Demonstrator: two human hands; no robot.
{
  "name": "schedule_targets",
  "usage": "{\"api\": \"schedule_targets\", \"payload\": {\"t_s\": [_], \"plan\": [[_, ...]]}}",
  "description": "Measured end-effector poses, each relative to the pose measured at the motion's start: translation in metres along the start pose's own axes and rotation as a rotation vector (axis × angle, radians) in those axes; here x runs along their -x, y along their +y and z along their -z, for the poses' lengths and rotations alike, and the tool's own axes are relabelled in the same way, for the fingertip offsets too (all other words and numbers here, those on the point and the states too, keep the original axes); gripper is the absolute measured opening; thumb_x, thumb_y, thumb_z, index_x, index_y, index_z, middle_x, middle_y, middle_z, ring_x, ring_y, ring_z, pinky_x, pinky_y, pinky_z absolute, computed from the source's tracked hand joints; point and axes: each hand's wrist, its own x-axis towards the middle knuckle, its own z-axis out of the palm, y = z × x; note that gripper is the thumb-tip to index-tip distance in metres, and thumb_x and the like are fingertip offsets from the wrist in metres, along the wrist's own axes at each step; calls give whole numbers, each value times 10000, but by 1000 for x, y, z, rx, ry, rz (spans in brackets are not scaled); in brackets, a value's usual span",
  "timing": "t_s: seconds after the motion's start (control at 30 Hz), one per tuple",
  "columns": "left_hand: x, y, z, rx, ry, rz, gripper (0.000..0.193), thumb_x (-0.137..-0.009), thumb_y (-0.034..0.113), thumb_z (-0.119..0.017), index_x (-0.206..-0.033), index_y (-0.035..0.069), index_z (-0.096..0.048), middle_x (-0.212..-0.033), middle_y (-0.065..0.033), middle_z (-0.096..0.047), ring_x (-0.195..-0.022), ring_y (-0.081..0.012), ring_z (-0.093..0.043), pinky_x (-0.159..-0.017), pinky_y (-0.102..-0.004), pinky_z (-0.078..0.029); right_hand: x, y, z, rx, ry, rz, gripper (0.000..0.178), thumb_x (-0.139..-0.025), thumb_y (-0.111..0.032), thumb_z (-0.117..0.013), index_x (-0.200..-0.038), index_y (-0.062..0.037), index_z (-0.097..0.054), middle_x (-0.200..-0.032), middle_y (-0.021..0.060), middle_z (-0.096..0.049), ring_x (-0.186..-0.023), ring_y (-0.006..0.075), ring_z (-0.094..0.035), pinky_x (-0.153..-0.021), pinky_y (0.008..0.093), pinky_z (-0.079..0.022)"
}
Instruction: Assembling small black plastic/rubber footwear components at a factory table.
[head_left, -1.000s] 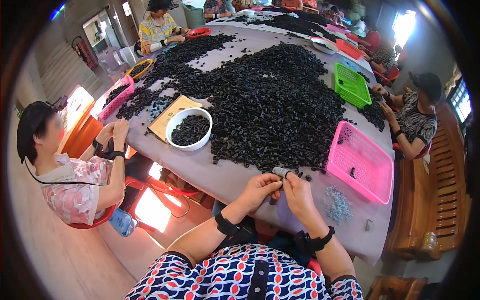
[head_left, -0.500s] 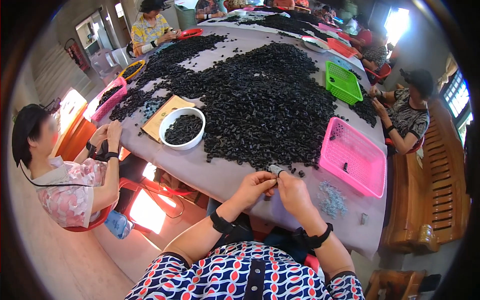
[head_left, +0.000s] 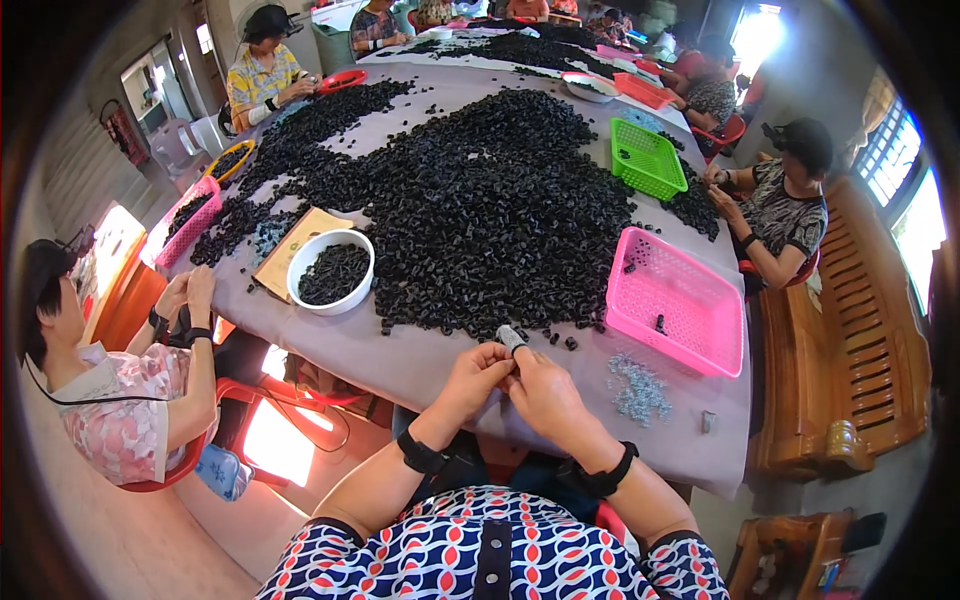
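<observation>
My left hand and my right hand meet at the table's near edge, fingertips pinched together. Whatever lies between them is hidden by the fingers. A grey wrap covers one finger of my right hand. Right beyond my fingers begins a large heap of small black tubular pieces. To the right of my right hand lies a scatter of small pale-blue bits, and a small grey object sits farther right.
A white bowl of black pieces stands left of the heap, by a tan board. On the right are a pink basket holding a few pieces and a green basket. Co-workers sit along both sides of the table.
The whole scene has shifted left in the picture as the view turned. My hands stay together by the near edge of the heap, fingers still pinched.
</observation>
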Motion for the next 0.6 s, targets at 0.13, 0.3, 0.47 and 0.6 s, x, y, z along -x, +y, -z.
{"api": "schedule_targets", "payload": {"t_s": [0.13, 0.3, 0.47, 0.6], "plan": [[0, 7, -9, 17, 66, 5, 100, -926, 62, -561, -1004, 13, -600, -863, -33, -649, -736, -86, -609, -658, -216, -489, -5, 13, 1, 103, 82, 99, 270, -801, -190, -665, -951, -9, -531, -959, 179, -623, -935, 373, -590, -773, 453, -491], [1, 10, -15, -23, 92, -15, 85, -923, 49, -565, -992, 9, -595, -829, -39, -643, -720, -91, -615, -640, -219, -492, -9, 21, -5, 284, 116, 169, 272, -750, -231, -716, -889, -55, -562, -893, 117, -619, -887, 301, -609, -738, 404, -505], [-1, 4, -10, 38, 44, -34, 74, -928, 26, -553, -988, -6, -583, -823, -57, -638, -695, -117, -622, -639, -232, -505, -13, 27, -12, 385, 87, 171, 277, -715, -224, -733, -872, -65, -570, -849, 91, -615, -836, 261, -623, -695, 368, -517], [-1, 6, -18, 13, 67, -12, 84, -946, 52, -539, -990, -5, -582, -836, -56, -641, -728, -123, -627, -669, -245, -512, -15, 36, -12, 448, 74, 218, 232, -719, -183, -703, -863, -63, -566, -829, 90, -616, -799, 251, -632, -660, 353, -524]]}}
